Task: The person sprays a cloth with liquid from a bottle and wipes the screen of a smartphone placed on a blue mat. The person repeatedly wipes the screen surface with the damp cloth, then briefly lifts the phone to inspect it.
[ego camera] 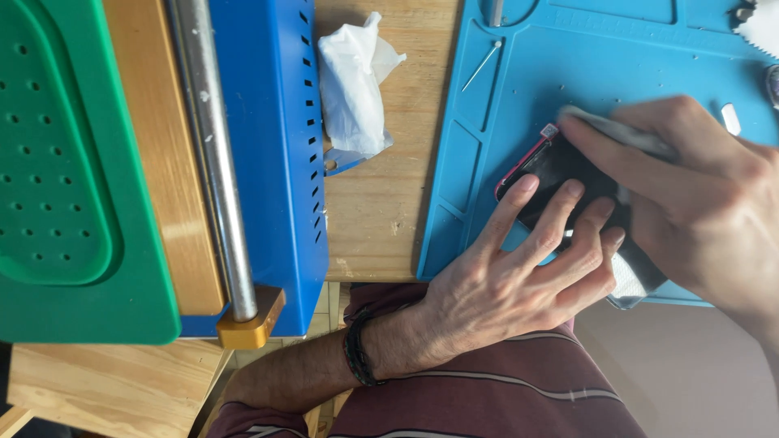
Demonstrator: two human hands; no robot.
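Note:
A black phone with a red edge (556, 166) lies on a blue work mat (519, 89). My left hand (519, 268) rests flat on the phone's near side, fingers spread and pressing it down. My right hand (698, 203) comes in from the right and holds a pale cloth or wipe (617, 138) against the phone's top. A white tissue piece (629, 280) shows under my hands at the mat's near edge.
A crumpled white tissue pack (353, 85) lies on the wooden table (381, 219) left of the mat. A blue perforated machine housing (272, 154) with a metal rod (211, 154) and a green plastic panel (57, 162) fills the left side. A thin metal pin (482, 66) lies on the mat.

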